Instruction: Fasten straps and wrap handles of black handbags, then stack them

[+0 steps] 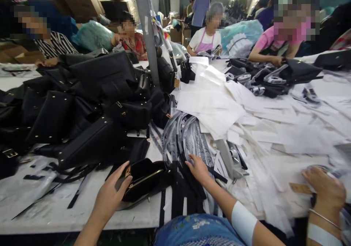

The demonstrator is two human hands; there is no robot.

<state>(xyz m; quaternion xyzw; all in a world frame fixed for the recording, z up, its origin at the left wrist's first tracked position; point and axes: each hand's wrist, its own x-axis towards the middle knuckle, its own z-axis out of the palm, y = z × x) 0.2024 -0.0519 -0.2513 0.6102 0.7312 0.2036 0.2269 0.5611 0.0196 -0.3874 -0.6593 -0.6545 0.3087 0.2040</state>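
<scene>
My left hand grips the near left edge of a black handbag, its thumb on the rim and its fingers at the side. The bag lies on the table with its mouth partly open, showing a gold zip and dark lining. To the right of the bag, my right hand reaches over a bundle of plastic-wrapped straps, thumb and fingers apart. I cannot tell whether its fingertips touch the straps. Black straps run from the bundle towards the table's front edge.
Black handbags pile up on the left. White paper sheets spread over the right. A grey post rises mid-table. A co-worker's hand is close on my right, near a brown tag. Several people work across the table.
</scene>
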